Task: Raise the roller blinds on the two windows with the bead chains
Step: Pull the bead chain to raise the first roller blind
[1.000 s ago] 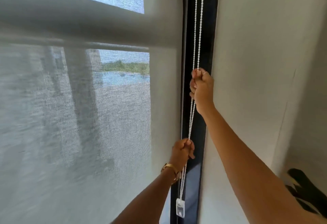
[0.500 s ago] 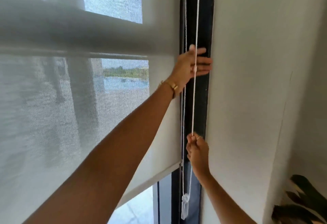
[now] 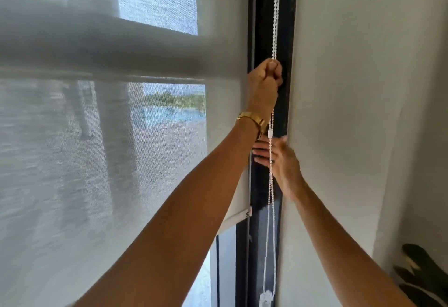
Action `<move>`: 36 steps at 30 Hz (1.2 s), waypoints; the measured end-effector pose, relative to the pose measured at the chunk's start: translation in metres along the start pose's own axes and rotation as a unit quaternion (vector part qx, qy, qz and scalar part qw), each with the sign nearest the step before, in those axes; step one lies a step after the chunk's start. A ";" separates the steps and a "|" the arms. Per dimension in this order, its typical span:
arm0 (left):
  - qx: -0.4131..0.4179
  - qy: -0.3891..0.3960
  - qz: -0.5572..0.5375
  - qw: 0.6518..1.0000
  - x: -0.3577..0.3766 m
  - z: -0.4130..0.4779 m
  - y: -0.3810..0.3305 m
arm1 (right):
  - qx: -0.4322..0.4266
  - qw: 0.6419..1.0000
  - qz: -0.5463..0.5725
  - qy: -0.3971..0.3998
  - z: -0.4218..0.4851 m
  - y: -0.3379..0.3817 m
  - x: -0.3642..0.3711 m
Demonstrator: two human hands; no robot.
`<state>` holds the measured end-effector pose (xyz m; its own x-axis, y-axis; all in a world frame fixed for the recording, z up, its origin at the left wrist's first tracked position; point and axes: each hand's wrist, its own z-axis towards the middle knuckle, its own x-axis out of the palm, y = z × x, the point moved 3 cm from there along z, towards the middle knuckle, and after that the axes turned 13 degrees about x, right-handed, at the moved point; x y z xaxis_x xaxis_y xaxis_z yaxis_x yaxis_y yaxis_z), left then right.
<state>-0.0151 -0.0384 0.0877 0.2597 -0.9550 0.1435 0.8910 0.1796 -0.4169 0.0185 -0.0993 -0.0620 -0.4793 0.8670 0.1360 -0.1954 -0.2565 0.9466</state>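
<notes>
Item one: our left hand (image 3: 264, 83), raised and closed into a fist around the bead chain (image 3: 275, 15), which enters the top of the fist and runs straight up from it against the black window frame (image 3: 263, 28). A gold bracelet (image 3: 252, 118) sits on the wrist just below that hand.

Item two: our right hand (image 3: 278, 158), below the left hand and just under its wrist, fingers spread and open. The chain's strands hang across its fingers (image 3: 260, 152); we cannot tell whether they touch. A small white connector (image 3: 269, 133) on the chain lies just above this hand, beside the bracelet.

Item three: the chain below the right hand, two white strands dropping along the frame to a white weight (image 3: 266, 298), blurred, far beneath both hands.

Item four: the roller blind (image 3: 101, 149), translucent grey-white mesh, spread to the left of both hands. Its bottom bar (image 3: 238, 218) hangs slanted, lower than the right hand and to its left, half hidden behind our left forearm. Bare glass (image 3: 201, 282) shows beneath the bar.

Item five: a white wall (image 3: 363, 88) to the right of both hands, touching the frame; the right hand lies against its edge. Dark leaves of a plant (image 3: 421, 280) appear far below and to the right of the right hand.
</notes>
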 end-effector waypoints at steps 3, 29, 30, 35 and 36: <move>-0.007 -0.006 0.022 1.000 -0.010 -0.027 0.015 | -0.071 0.997 -0.009 -0.027 0.012 0.072 0.007; -0.264 0.165 0.006 0.950 -0.048 -0.179 0.115 | -0.220 0.969 -0.026 -0.111 0.039 0.119 0.024; -0.255 0.151 0.011 0.955 -0.050 -0.166 0.111 | -0.224 0.967 -0.025 -0.116 0.038 0.120 0.022; -0.159 0.088 0.005 0.983 -0.051 -0.078 0.065 | -0.261 0.955 -0.043 -0.131 0.029 0.113 0.017; -0.148 0.081 -0.003 0.986 -0.048 -0.061 0.054 | -0.265 0.953 -0.046 -0.137 0.027 0.108 0.017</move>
<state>-0.0018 0.0031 0.0037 0.1706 -0.9853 0.0118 0.7390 0.1200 -0.6630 0.0119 -0.1007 0.0505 -0.2112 0.9569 0.1995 -0.6652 -0.2902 0.6880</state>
